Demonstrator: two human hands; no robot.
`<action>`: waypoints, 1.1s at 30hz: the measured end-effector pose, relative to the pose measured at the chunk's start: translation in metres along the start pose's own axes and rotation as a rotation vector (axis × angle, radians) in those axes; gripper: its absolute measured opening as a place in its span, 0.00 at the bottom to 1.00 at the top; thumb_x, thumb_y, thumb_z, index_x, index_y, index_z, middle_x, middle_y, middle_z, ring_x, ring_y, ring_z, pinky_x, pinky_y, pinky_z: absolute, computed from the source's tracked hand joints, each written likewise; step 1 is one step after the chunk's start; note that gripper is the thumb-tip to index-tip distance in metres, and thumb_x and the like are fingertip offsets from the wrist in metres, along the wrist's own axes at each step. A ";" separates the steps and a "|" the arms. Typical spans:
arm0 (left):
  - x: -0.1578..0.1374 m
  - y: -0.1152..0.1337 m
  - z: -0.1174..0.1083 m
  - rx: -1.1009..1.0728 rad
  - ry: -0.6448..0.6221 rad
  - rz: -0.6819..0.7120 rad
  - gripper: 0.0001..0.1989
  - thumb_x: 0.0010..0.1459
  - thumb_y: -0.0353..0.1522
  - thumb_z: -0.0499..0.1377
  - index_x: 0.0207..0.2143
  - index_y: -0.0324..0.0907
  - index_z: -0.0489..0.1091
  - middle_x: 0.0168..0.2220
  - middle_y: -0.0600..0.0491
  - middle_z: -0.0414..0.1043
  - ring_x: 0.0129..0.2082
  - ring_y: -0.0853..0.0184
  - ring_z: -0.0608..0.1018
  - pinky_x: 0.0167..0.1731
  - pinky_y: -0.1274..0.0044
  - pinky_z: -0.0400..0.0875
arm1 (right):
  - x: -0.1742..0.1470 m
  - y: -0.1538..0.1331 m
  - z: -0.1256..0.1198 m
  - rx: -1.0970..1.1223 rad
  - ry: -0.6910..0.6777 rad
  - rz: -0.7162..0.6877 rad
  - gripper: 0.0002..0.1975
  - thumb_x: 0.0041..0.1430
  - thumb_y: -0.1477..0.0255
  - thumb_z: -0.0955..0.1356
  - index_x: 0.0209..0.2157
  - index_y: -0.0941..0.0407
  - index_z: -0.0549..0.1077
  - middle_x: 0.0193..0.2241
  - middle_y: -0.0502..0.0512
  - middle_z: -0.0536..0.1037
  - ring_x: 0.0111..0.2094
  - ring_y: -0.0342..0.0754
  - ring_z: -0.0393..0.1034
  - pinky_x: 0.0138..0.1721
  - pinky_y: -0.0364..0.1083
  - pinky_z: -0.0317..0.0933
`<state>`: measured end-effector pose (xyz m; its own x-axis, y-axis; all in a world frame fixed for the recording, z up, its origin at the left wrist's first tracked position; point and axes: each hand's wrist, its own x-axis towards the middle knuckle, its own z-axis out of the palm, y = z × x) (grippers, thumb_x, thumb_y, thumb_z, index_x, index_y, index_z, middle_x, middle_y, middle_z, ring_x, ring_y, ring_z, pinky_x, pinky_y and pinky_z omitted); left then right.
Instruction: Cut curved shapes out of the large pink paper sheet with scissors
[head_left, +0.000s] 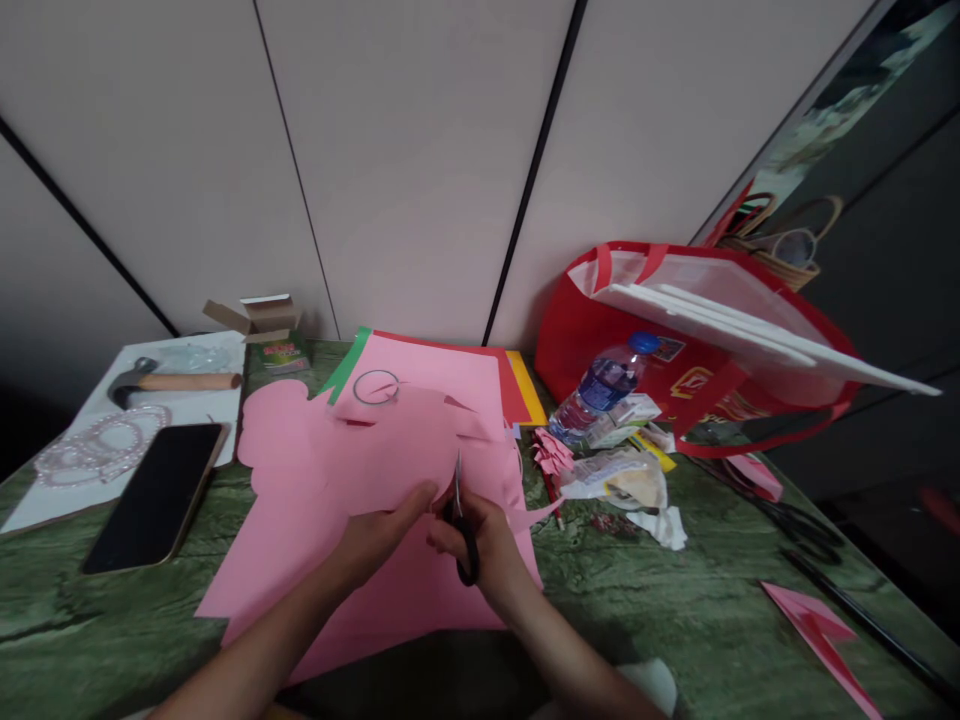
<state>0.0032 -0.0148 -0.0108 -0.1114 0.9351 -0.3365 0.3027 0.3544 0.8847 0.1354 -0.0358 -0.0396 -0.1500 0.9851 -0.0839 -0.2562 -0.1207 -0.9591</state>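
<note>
In the head view, my right hand (480, 535) grips a pair of scissors (466, 545) with dark handles, blades pointing away from me. The blades meet the edge of a pink paper sheet (397, 450). My left hand (386, 535) pinches that sheet just left of the scissors, thumb on top; its other fingers are hidden beneath. A narrow pink strip (538, 512) trails to the right behind my right hand. More pink sheets (360, 640) lie under both hands, with scalloped pink paper (274, 420) at the left.
Left are a phone (159, 498), a bead string (101, 445), a hammer (176, 381) and an opened box (277, 335). Right are a water bottle (600, 390), a red bag (585, 310), wrappers (622, 480), another pair of scissors (806, 525) and folded pink paper (814, 625). A wall closes the back.
</note>
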 end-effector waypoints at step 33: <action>-0.004 -0.006 0.001 0.015 -0.025 -0.046 0.19 0.42 0.48 0.60 0.30 0.43 0.74 0.37 0.43 0.77 0.44 0.54 0.75 0.47 0.66 0.66 | 0.000 -0.003 0.000 -0.084 0.049 -0.023 0.16 0.35 0.65 0.73 0.20 0.56 0.64 0.15 0.43 0.60 0.18 0.39 0.52 0.18 0.39 0.49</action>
<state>0.0030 -0.0203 -0.0154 -0.1018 0.9174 -0.3847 0.3121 0.3966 0.8633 0.1363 -0.0350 -0.0368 -0.0974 0.9926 -0.0726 -0.1773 -0.0891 -0.9801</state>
